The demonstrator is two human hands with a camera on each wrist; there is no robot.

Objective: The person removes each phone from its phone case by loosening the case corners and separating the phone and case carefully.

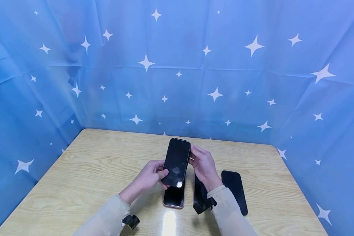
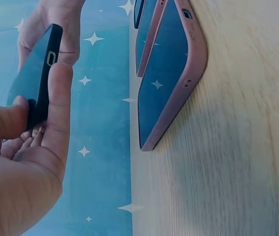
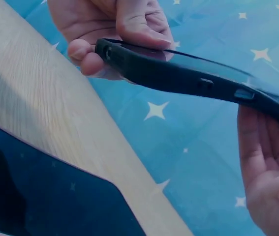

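Observation:
A black phone in a black case (image 1: 177,160) is held tilted above the table, screen up. My left hand (image 1: 151,175) grips its lower left corner, the thumb on the screen and fingers beneath. At the upper right edge, my right hand (image 1: 203,164) holds the same phone between thumb and fingers. The left wrist view shows a charging port in the end of the held phone (image 2: 41,73); side buttons appear on the phone's case (image 3: 178,81) in the right wrist view. Directly below lies a phone in a pink case (image 1: 174,197), partly covered by the held one.
Another pink-edged phone (image 1: 199,191) lies under my right forearm, partly hidden. Farther right, a black phone (image 1: 234,190) rests on the wooden table (image 1: 112,157). A blue curtain with white stars (image 1: 177,88) hangs behind the table and along both sides.

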